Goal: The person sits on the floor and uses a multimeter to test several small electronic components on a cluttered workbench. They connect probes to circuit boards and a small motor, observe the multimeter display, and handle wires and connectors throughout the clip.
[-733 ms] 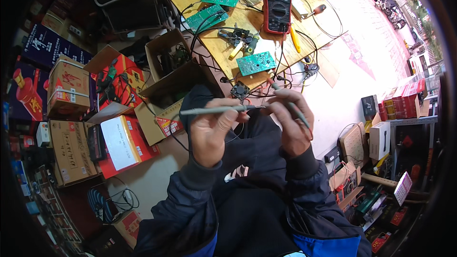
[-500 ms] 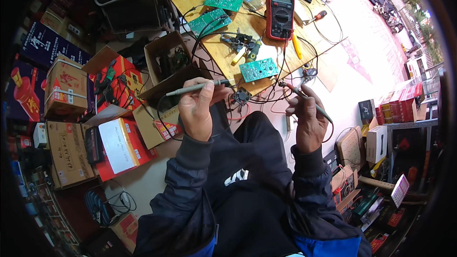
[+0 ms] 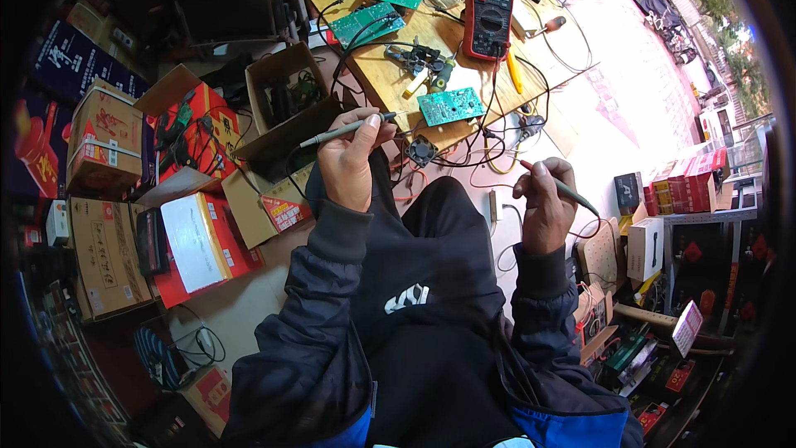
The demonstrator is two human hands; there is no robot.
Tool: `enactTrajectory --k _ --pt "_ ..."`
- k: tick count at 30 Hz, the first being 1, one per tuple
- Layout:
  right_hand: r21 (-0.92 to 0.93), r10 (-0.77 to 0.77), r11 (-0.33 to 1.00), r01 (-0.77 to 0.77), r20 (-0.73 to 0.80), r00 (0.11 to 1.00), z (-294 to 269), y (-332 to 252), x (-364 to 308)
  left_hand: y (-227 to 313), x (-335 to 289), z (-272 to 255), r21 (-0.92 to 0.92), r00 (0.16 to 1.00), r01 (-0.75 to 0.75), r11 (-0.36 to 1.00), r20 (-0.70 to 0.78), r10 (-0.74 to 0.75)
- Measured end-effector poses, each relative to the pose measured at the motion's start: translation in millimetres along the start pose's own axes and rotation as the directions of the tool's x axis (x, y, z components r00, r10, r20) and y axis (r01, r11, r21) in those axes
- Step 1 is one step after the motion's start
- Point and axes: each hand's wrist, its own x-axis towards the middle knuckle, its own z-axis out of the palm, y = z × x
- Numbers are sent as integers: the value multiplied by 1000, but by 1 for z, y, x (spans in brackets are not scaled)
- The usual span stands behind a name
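While the left hand (image 3: 348, 168) pinches a black-tipped grey probe (image 3: 338, 133) left of centre, the right hand (image 3: 547, 207) grips a red-tipped probe (image 3: 574, 194) right of centre. Both slim, smooth barrels look light and stiff, probably best held behind their tips. A flat green circuit board (image 3: 451, 106) lies upper centre.

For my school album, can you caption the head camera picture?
Left hand and right hand each hold a probe near a table bearing a red multimeter.
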Motion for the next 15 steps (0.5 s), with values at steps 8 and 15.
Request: enactTrajectory --k 8,15 --pt "66 -53 996 52 21 998 -15 2 -27 15 -32 -2 -28 998 -55 998 27 56" --pt "101 -96 990 93 21 995 -29 0 -50 34 -53 -1 41 994 -84 996 70 81"
